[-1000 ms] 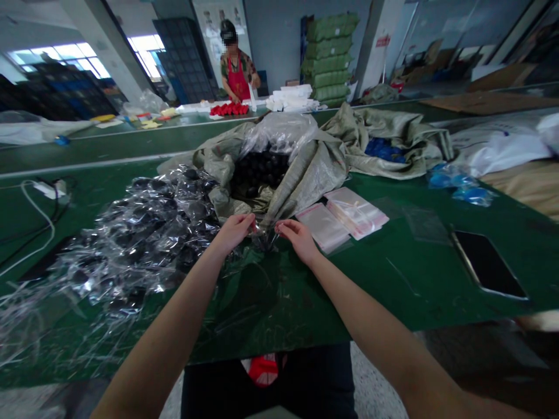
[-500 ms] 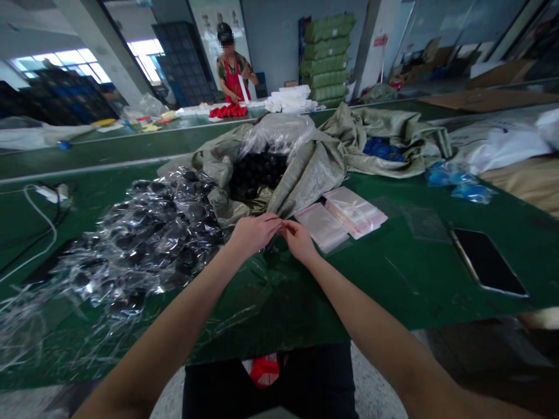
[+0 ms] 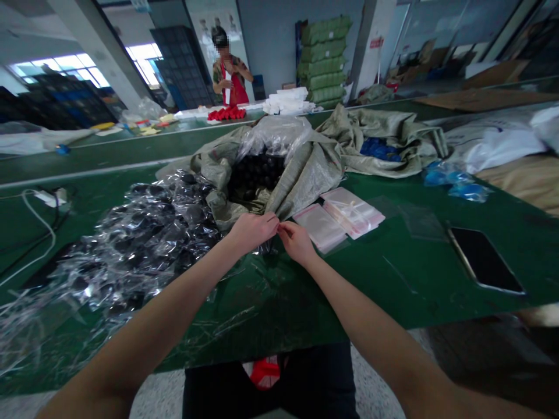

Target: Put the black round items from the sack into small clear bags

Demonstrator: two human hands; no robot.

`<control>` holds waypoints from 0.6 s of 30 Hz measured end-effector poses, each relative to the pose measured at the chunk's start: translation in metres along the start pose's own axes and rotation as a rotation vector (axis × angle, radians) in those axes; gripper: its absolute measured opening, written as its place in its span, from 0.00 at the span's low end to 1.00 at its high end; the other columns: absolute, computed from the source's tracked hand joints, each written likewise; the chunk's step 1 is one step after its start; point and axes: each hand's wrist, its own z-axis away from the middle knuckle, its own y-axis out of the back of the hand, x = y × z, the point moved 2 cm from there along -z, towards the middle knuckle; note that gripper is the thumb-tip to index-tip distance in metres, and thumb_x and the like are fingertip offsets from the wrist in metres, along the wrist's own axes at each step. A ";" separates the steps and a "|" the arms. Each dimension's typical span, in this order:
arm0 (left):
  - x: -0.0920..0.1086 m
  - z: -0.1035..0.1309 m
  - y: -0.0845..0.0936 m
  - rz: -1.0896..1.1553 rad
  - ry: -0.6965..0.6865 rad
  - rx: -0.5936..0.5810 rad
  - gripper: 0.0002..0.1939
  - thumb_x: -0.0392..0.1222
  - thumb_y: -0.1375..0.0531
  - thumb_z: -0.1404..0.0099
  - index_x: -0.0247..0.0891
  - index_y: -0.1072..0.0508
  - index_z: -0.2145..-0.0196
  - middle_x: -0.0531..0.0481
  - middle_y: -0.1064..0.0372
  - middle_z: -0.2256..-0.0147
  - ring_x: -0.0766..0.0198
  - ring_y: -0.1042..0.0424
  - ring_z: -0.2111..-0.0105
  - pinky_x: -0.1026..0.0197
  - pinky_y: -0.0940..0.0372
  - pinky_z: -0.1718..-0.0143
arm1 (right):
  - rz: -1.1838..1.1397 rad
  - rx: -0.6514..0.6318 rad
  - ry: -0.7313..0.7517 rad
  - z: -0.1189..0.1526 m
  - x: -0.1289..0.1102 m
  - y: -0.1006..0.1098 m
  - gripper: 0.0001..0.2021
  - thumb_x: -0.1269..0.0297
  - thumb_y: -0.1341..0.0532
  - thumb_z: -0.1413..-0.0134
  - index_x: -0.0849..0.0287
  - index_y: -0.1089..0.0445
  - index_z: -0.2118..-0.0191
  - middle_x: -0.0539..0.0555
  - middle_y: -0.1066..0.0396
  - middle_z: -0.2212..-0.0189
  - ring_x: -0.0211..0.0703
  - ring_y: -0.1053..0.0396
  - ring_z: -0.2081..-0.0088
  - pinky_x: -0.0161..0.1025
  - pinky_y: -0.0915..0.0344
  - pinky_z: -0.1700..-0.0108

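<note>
My left hand (image 3: pixel 255 228) and my right hand (image 3: pixel 298 240) meet fingertip to fingertip over the green table, in front of the sack. Both are closed in a pinch at the edge of a clear plastic bag (image 3: pixel 267 249), part of which shows below my left fingers. The fingers hide most of it, and I cannot make out its contents. Left of my left hand lies a heap of clear-bagged black pieces (image 3: pixel 152 227). Behind the hands, an open woven sack (image 3: pixel 312 169) holds loose round black pieces (image 3: pixel 255 174). Stacks of flat clear bags (image 3: pixel 321 226) lie just beyond my right hand.
A phone (image 3: pixel 484 259) lies at the right, near loose clear film. Another woven sack (image 3: pixel 406 128) with blue pieces and some bagged blue pieces (image 3: pixel 469 191) are farther back. A white cable (image 3: pixel 48 221) runs at the left. A co-worker (image 3: pixel 231 75) stands across the tables.
My two hands stay together, my left hand shifting slightly left and down. The co-worker now stands more upright with one arm raised. The view has tilted slightly.
</note>
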 end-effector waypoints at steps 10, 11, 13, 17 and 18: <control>-0.007 0.000 -0.004 0.067 0.061 0.121 0.13 0.42 0.49 0.30 0.37 0.25 0.63 0.47 0.26 0.64 0.63 0.28 0.71 0.62 0.43 0.76 | 0.071 0.031 0.053 -0.001 0.005 0.000 0.09 0.68 0.45 0.38 0.60 0.27 0.63 0.57 0.26 0.64 0.43 0.30 0.61 0.39 0.35 0.55; -0.008 0.000 -0.004 0.082 0.064 0.128 0.13 0.42 0.49 0.30 0.37 0.25 0.63 0.47 0.26 0.64 0.63 0.27 0.70 0.63 0.42 0.75 | 0.072 0.032 0.052 -0.001 0.005 0.000 0.09 0.68 0.45 0.38 0.60 0.27 0.63 0.56 0.25 0.63 0.43 0.30 0.61 0.39 0.35 0.55; -0.009 0.002 -0.004 0.115 0.058 0.152 0.13 0.42 0.49 0.30 0.38 0.25 0.62 0.48 0.25 0.62 0.63 0.26 0.67 0.63 0.40 0.74 | 0.080 0.033 0.049 -0.001 0.005 0.000 0.09 0.68 0.45 0.38 0.59 0.27 0.63 0.56 0.26 0.64 0.43 0.30 0.61 0.39 0.35 0.55; -0.011 0.002 -0.008 0.199 -0.001 0.183 0.15 0.47 0.48 0.29 0.40 0.24 0.57 0.48 0.24 0.57 0.63 0.25 0.63 0.64 0.37 0.70 | 0.098 0.023 0.050 -0.001 0.003 0.000 0.09 0.69 0.46 0.38 0.60 0.29 0.65 0.56 0.27 0.66 0.43 0.31 0.62 0.39 0.36 0.57; -0.012 0.002 -0.009 0.219 -0.010 0.182 0.15 0.47 0.48 0.29 0.40 0.23 0.57 0.48 0.24 0.57 0.63 0.25 0.62 0.64 0.37 0.69 | 0.101 0.021 0.052 -0.001 0.002 0.000 0.09 0.69 0.46 0.38 0.60 0.29 0.65 0.56 0.28 0.66 0.43 0.31 0.63 0.39 0.36 0.58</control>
